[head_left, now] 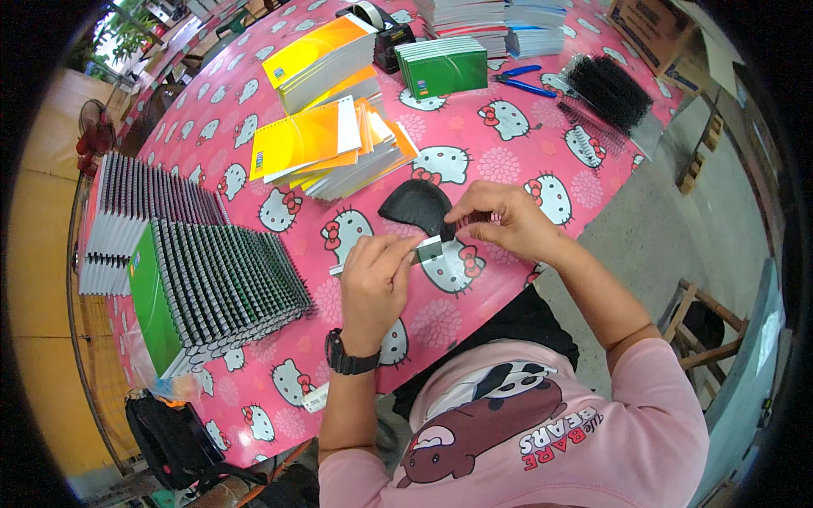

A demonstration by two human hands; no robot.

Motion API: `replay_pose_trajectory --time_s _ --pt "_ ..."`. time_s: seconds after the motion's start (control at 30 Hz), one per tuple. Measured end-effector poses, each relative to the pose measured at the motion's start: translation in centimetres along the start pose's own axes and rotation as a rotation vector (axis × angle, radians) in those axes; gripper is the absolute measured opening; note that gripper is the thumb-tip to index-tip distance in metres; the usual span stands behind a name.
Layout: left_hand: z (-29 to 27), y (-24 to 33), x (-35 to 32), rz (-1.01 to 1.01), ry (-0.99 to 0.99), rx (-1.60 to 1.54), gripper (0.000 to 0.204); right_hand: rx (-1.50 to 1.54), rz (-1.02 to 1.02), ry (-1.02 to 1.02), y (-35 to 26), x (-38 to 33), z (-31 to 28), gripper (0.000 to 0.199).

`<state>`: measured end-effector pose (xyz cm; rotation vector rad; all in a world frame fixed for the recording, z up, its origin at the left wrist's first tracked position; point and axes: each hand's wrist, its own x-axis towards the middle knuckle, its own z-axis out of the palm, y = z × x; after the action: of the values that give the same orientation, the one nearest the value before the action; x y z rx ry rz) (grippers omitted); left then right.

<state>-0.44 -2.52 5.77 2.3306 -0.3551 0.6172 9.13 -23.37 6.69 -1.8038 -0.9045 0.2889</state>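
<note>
My left hand (373,275), with a black watch on the wrist, pinches a small notebook (430,251) seen nearly edge-on, with white pages and a bit of green cover. Just to its right, my right hand (506,222) has its thumb and fingers curled together close to the notebook's end. Something thin and dark may be between those fingertips, but it is too small to make out. A black, rounded dish-like thing (415,206) lies on the table beyond both hands, partly behind the right fingertips.
Green spiral-bound notebooks (229,288) are stacked at left, beside more bound stacks (152,203). Yellow-orange notebooks (330,148) and green notebooks (445,68) stand farther back. Blue-handled cutters (525,80), black binding coils (608,91) and a tape dispenser (385,38) lie around them.
</note>
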Motion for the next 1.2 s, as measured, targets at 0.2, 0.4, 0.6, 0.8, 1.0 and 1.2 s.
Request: replay_pose_trajectory --time_s 0.2,0.4,0.6,0.8,1.0,1.2 --pt "0.2 -0.2 -0.2 0.015 0.028 -0.009 0.021 -0.065 -0.102 -0.027 0.3 0.2 0.5 0.023" --pt "0.1 -0.1 -0.4 -0.002 0.002 0.002 0.022 0.052 0.111 -0.194 -0.4 0.0 0.5 0.025" --pt "1.0 2.1 0.1 -0.014 -0.047 0.08 0.028 0.101 0.188 -0.303 -1.5 1.1 0.1 0.028" --pt "1.2 1.8 -0.2 0.048 -0.066 0.111 0.023 -0.349 -0.31 -0.147 3.6 6.3 0.3 0.026" --pt "0.4 1.2 -0.8 0.044 -0.196 0.098 0.026 -0.377 -0.075 -0.218 4.9 6.3 0.6 0.026" --pt "0.1 1.5 -0.6 0.113 -0.111 -0.011 0.03 -0.642 -0.044 -0.141 3.1 3.0 -2.4 0.057"
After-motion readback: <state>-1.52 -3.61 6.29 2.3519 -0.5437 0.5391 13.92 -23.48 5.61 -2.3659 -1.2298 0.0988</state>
